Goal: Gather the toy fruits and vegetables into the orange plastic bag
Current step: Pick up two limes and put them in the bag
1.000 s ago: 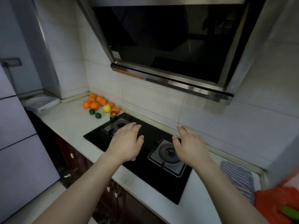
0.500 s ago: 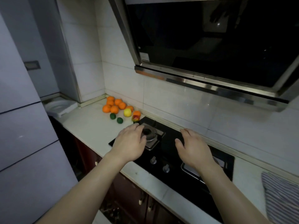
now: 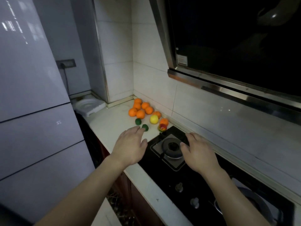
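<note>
Orange toy fruits (image 3: 140,109) cluster cornerward; left hand (image 3: 130,147) and right hand (image 3: 199,153) spread, empty.

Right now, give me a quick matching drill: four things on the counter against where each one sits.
Things:
1. left hand
2. right hand
3. yellow toy fruit
4. white foam tray

Places:
A. over the stove burner
B. counter's far-left end, beside the fridge
C. among the orange fruits near the wall
D. fingertips at a green toy

Pairs: 1-D, 2-A, 3-C, 4-B
</note>
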`<state>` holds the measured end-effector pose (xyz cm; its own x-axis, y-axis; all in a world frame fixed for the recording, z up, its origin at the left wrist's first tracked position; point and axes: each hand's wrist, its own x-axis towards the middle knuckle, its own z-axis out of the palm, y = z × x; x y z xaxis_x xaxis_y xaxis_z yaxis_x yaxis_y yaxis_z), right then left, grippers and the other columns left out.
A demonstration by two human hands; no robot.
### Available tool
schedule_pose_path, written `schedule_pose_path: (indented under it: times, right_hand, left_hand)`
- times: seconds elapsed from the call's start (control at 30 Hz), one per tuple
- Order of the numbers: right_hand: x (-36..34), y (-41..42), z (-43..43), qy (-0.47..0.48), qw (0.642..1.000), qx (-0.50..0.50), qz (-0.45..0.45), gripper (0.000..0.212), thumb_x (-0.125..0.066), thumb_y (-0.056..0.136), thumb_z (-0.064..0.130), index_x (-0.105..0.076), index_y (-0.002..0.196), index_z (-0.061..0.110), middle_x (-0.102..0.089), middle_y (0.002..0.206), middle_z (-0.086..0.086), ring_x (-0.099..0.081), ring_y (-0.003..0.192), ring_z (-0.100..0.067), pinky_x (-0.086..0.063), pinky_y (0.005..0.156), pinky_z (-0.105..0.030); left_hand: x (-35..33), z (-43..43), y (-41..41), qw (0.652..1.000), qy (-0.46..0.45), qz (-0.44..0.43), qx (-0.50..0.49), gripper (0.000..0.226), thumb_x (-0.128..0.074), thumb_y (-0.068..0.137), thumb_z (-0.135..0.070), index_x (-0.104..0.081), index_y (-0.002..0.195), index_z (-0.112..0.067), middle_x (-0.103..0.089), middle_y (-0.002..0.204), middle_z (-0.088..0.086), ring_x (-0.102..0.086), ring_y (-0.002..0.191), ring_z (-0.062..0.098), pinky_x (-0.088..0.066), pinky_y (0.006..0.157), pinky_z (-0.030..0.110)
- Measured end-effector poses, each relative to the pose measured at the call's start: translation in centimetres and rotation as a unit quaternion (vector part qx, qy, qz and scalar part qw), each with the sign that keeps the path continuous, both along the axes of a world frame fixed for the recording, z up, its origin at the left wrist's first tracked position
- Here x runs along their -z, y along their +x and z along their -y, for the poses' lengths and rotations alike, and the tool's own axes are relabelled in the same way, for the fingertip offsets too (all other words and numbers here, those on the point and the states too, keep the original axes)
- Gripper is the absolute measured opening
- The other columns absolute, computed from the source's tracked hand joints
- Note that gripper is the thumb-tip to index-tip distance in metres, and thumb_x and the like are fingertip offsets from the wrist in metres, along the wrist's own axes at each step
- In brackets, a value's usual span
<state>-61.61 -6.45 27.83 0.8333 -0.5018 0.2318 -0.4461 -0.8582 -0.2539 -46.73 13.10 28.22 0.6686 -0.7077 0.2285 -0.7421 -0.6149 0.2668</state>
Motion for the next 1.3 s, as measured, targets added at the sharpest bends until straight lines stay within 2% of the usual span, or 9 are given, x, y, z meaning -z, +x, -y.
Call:
schedule_pose_path:
  times: [0.3,0.43,0.53,0.7,0.9,1.1,1.3]
  right_hand:
    - [1.4,12.1,-2.6,0.022,1.0,-0.021,0.004,0.05,-0.043,0.097,0.037,-0.045,0.138,0.01,-0.051,0.134,-0.008,-0.046,0.122,-0.026,-0.037,0.102,-0.034]
    - [3.0,18.5,-5.2,0.028,0.999,-0.026,-0.01,0.055,-0.034,0.092,0.046,-0.049,0.134,0.014,-0.054,0.126,-0.006,-0.046,0.114,-0.024,-0.043,0.094,-0.034]
    - [3.8,22.7,-6.8,0.024,1.0,-0.005,-0.017,0.057,-0.034,0.093,0.046,-0.047,0.136,0.011,-0.052,0.131,-0.009,-0.044,0.118,-0.026,-0.041,0.097,-0.035]
    - [5.2,26.6,-8.0,0.023,0.998,0.029,-0.052,0.056,-0.041,0.097,0.041,-0.038,0.144,0.011,-0.045,0.142,-0.01,-0.041,0.127,-0.028,-0.035,0.102,-0.036]
    - [7.2,30.5,-5.6,0.045,0.995,0.069,-0.063,0.059,-0.038,0.096,0.046,-0.036,0.145,0.014,-0.045,0.143,-0.008,-0.042,0.127,-0.028,-0.036,0.105,-0.038]
    - [11.1,35.8,-0.6,0.069,0.989,0.085,-0.103,0.059,-0.037,0.097,0.045,-0.031,0.147,0.014,-0.038,0.148,-0.007,-0.036,0.133,-0.026,-0.033,0.107,-0.036]
    - [15.6,41.5,5.0,0.12,0.977,0.085,-0.156,0.058,-0.036,0.098,0.043,-0.031,0.146,0.011,-0.038,0.147,-0.01,-0.034,0.134,-0.029,-0.032,0.108,-0.038]
  left_hand:
    - [1.6,-3.2,12.3,0.999,-0.004,-0.03,-0.02,0.06,-0.032,0.092,-0.043,-0.039,0.145,-0.016,-0.039,0.15,0.007,-0.034,0.138,0.023,-0.023,0.115,0.033]
    - [2.6,-5.2,18.9,1.0,-0.006,-0.029,-0.009,0.064,-0.028,0.089,-0.045,-0.039,0.145,-0.017,-0.039,0.15,0.006,-0.035,0.138,0.022,-0.023,0.115,0.032]
    - [3.4,-6.1,23.5,0.999,-0.006,-0.035,0.005,0.066,-0.026,0.089,-0.046,-0.036,0.147,-0.018,-0.036,0.152,0.005,-0.032,0.14,0.021,-0.021,0.116,0.032]
    - [4.8,-5.9,29.7,0.998,0.005,-0.035,0.043,0.054,-0.037,0.099,-0.039,-0.033,0.149,-0.019,-0.035,0.153,0.004,-0.031,0.14,0.02,-0.021,0.115,0.032]
    - [6.8,-2.3,34.9,0.994,0.011,-0.061,0.091,0.054,-0.044,0.098,-0.037,-0.036,0.147,-0.016,-0.037,0.152,0.006,-0.036,0.137,0.021,-0.028,0.114,0.037]
    - [10.5,4.0,40.0,0.988,0.039,-0.088,0.118,0.056,-0.045,0.099,-0.04,-0.033,0.149,-0.019,-0.033,0.155,0.002,-0.032,0.141,0.019,-0.029,0.114,0.035]
    - [15.6,10.9,45.0,0.981,0.09,-0.108,0.136,0.056,-0.045,0.098,-0.042,-0.035,0.148,-0.018,-0.039,0.15,0.002,-0.036,0.137,0.02,-0.032,0.11,0.034]
